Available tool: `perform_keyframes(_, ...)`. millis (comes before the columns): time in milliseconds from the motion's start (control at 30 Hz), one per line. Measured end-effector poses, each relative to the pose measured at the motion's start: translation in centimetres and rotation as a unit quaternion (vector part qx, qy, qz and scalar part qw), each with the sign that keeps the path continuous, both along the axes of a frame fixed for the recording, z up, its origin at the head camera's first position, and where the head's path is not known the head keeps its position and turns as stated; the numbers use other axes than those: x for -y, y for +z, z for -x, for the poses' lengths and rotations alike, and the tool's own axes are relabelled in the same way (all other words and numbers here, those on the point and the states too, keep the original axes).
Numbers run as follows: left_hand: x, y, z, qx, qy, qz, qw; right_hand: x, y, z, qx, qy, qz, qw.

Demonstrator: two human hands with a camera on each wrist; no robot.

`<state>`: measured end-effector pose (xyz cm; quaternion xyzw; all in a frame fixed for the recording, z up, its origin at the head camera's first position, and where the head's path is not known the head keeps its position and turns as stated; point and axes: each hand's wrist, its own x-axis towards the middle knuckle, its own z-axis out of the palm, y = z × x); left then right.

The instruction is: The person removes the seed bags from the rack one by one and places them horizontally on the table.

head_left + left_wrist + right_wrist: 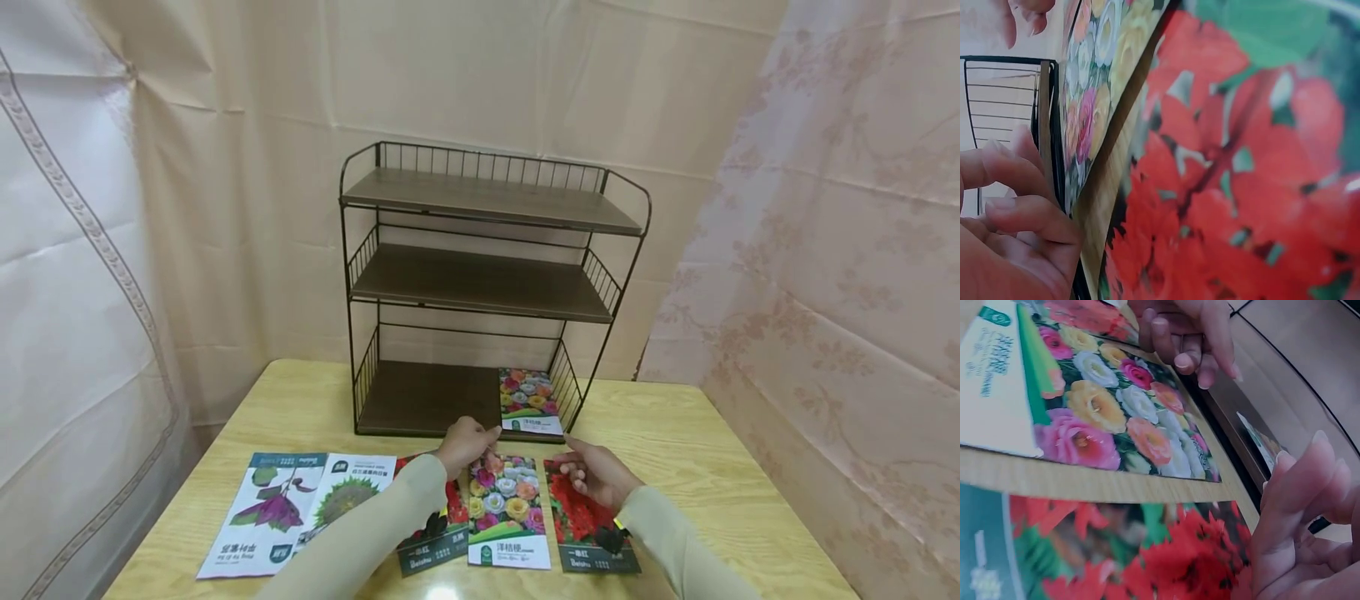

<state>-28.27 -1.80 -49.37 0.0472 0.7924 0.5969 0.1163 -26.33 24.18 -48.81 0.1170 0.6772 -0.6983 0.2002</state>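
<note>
A seed packet with multicoloured flowers [528, 396] lies on the rack's bottom shelf [435, 396], at its right end. My left hand [467, 446] is by that packet's near left corner, its fingers loosely bent around nothing. By the near right corner is my right hand [600, 475], also with bent fingers and no object in them. Whether the fingertips touch the packet I cannot tell. Below the hands, a second multicoloured flower packet [1097, 400] lies on the table between two red-flower packets, one on the left [1229, 181] and one on the right [1147, 550].
The dark three-tier rack [480, 279] stands at the back of the wooden table [660, 433]. To the left lie a purple-flower packet [262, 517] and a sunflower packet [352, 492], the latter partly covered by the left sleeve. Curtains [247, 208] hang behind and at both sides.
</note>
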Motion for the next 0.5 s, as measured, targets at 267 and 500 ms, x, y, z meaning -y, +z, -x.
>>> perform_keyframes(267, -0.4, -0.4, 0.9, 0.020, 0.000, -0.016, 0.9997, 1.6, -0.4, 1.5, 0.015, -0.031, 0.040, 0.999)
perform_keyframes(500, -0.7, -0.5, 1.5, 0.023, 0.004, -0.001, 0.9997, 2.2, -0.4, 2.7, 0.026, -0.052, 0.086, 0.995)
